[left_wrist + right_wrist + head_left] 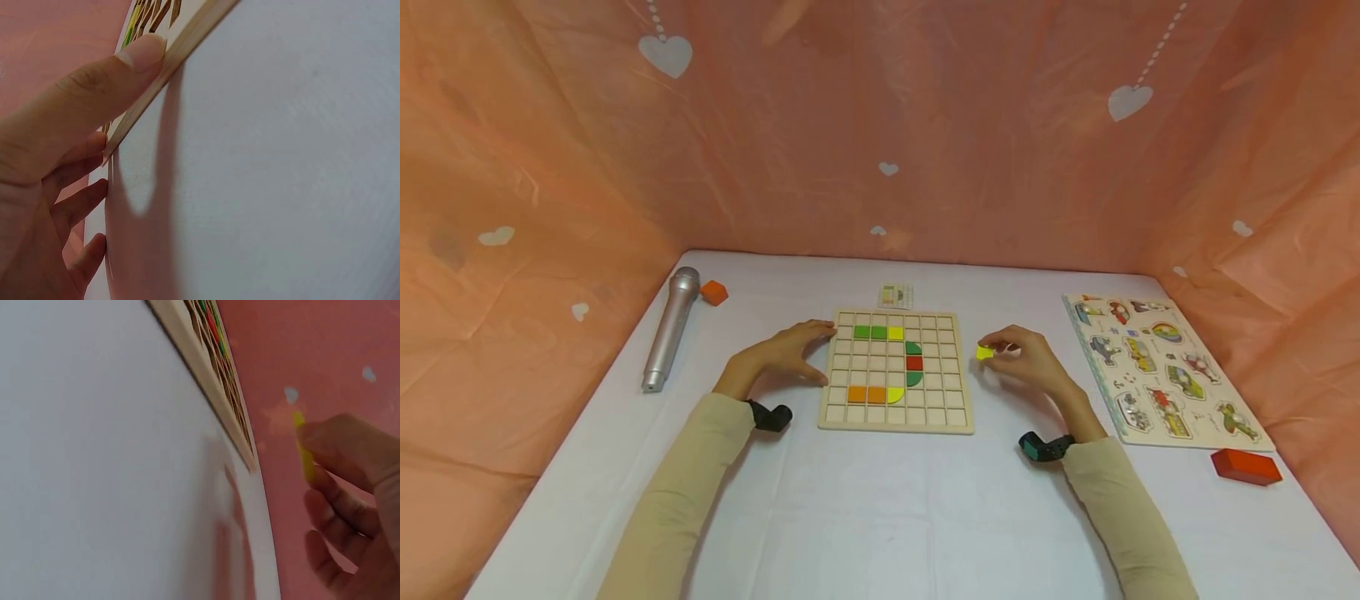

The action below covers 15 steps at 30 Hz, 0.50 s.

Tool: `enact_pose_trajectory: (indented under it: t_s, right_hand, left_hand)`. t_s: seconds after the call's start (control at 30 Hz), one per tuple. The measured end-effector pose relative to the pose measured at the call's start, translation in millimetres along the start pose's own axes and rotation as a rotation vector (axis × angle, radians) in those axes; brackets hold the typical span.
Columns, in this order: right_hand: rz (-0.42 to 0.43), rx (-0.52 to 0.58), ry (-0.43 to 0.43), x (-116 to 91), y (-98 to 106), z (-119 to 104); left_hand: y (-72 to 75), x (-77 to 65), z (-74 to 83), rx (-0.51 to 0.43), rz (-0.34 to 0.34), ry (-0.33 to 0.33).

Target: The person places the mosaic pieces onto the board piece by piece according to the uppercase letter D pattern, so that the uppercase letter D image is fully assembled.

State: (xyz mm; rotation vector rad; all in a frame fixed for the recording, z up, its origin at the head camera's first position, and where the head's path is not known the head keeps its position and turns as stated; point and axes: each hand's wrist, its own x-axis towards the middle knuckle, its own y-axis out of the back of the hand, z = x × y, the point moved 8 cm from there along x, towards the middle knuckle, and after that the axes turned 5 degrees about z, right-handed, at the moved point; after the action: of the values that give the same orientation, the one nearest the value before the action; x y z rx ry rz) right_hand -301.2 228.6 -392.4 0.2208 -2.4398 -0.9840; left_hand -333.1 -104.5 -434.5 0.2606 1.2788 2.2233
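Observation:
A wooden grid board (940,417) lies flat on the white table. Its upper row bears green squares (870,332) and a yellow square (895,333). Down the middle run a red square (913,363) and two dark green rounded tiles (913,379). Lower down sit orange squares (867,395) beside a yellow rounded tile (895,395). My left hand (786,350) rests at the board's left edge, its thumb (140,59) touching the rim and fingers spread. To the right of the board, my right hand (1026,358) pinches a small yellow tile (304,450) between thumb and fingers, above the table.
A small printed pattern card (896,296) lies behind the board. At the left are a silver microphone (672,329) and an orange block (714,292). On the right lie a picture puzzle board (1157,358) and a red block (1246,467). Pink cloth (880,125) surrounds the table.

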Motion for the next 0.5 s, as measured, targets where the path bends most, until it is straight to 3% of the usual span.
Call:
enact_pose_trajectory:
  t_s: [0.2,0.5]
  right_hand:
    - [0.094,0.080,0.048,20,-21,-32]
    - [0.065,0.186,0.088,39,-61,-79]
  left_hand:
    - [0.2,0.4,-0.3,-0.002,0.001,0.003]
    - [-0.1,-0.4,-0.1,-0.009,-0.001,0.017]
